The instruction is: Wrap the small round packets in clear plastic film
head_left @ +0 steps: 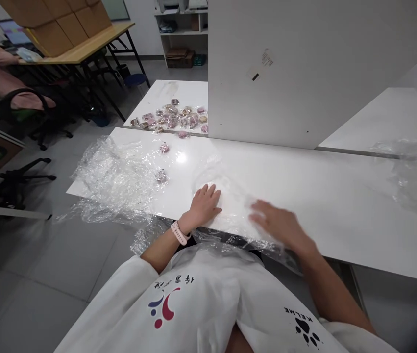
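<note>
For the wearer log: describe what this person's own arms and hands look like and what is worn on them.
Both forearms are bare below short white sleeves. The left hand has a pale pink watch strapped at the wrist. The right hand, blurred, shows no ring, band or glove. The white shirt carries printed logos.

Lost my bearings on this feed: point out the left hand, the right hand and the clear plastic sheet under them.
left hand (pixel 204 202), head view, back of the hand.
right hand (pixel 280 226), head view, back of the hand, blurred.
clear plastic sheet (pixel 232 196), head view, flat part between the hands.
</note>
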Action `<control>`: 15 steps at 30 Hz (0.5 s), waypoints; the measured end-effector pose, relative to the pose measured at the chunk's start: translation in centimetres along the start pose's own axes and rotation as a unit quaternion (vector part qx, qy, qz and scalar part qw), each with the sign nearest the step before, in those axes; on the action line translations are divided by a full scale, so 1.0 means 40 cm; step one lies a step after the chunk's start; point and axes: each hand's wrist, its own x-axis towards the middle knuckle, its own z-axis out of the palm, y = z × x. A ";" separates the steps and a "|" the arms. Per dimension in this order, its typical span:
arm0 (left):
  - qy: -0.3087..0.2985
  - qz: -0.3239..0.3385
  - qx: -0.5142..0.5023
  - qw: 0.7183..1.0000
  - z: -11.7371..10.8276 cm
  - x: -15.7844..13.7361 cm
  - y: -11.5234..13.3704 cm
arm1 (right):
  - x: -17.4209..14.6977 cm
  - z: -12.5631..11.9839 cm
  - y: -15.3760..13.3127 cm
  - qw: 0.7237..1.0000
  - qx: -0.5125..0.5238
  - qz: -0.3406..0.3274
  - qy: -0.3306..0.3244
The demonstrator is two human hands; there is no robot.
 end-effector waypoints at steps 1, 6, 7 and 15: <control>-0.025 -0.004 0.006 1.000 0.005 0.003 -0.008 | 0.031 -0.012 0.032 0.995 -0.053 0.064 0.056; -0.081 -0.080 -0.014 0.993 -0.101 0.092 -0.047 | 0.094 -0.091 0.034 0.944 -0.095 0.124 0.290; -0.037 -0.114 -0.004 0.993 -0.140 0.130 -0.066 | 0.093 -0.079 0.003 0.958 -0.057 0.072 0.272; 0.007 -0.342 0.206 0.917 -0.330 0.350 -0.345 | 0.137 0.186 0.003 0.991 -0.052 -0.121 0.022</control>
